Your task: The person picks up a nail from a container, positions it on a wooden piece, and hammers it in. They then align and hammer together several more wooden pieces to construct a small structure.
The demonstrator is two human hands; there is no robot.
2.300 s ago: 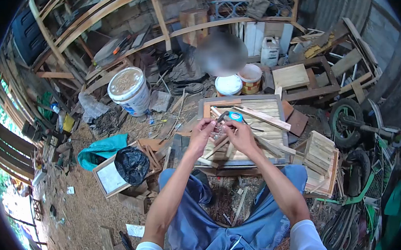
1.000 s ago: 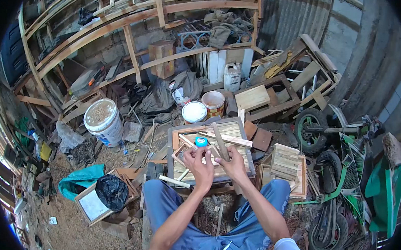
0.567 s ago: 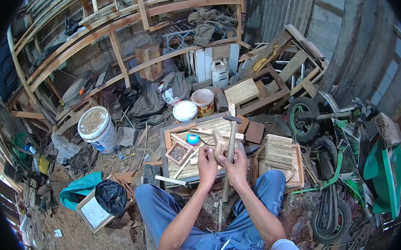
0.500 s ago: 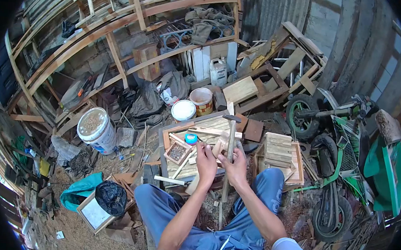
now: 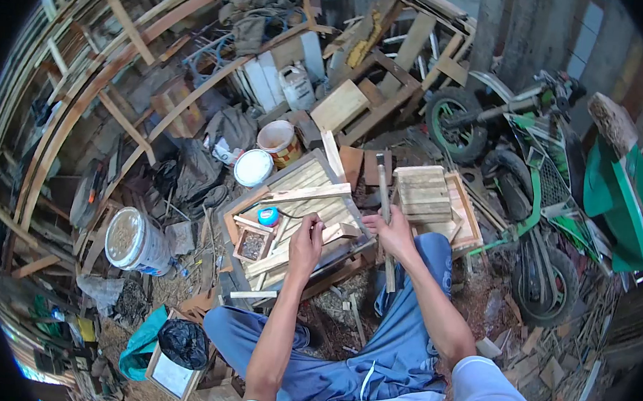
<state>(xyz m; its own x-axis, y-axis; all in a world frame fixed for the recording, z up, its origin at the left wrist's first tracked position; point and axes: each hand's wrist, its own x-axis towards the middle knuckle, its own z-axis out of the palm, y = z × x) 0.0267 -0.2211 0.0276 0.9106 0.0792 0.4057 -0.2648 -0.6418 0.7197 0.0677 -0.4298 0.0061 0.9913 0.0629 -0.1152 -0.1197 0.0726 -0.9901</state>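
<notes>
My right hand [image 5: 394,234] grips the wooden handle of a hammer [image 5: 386,242], held upright with its head at the top. My left hand [image 5: 306,244] is closed in a pinch over the slatted wooden panel [image 5: 310,179]; whatever lies between its fingertips is too small to make out. Beside those fingertips rests a short wood block [image 5: 340,233] on the panel. A small wooden box of nails [image 5: 253,246] and a blue round container [image 5: 268,215] lie to the left of my left hand. A loose wood strip [image 5: 307,193] crosses the panel.
Right of the panel stands a slatted wooden box [image 5: 423,193]. A small green motorbike [image 5: 535,186] and a green wheelbarrow [image 5: 620,199] are further right. Buckets [image 5: 136,240] stand to the left, and a curved wooden frame [image 5: 123,56] fills the back left.
My hands have moved apart. The hammer has shifted right with my right hand, and the wood block now rests on the panel. The whole view has turned and shifted.
</notes>
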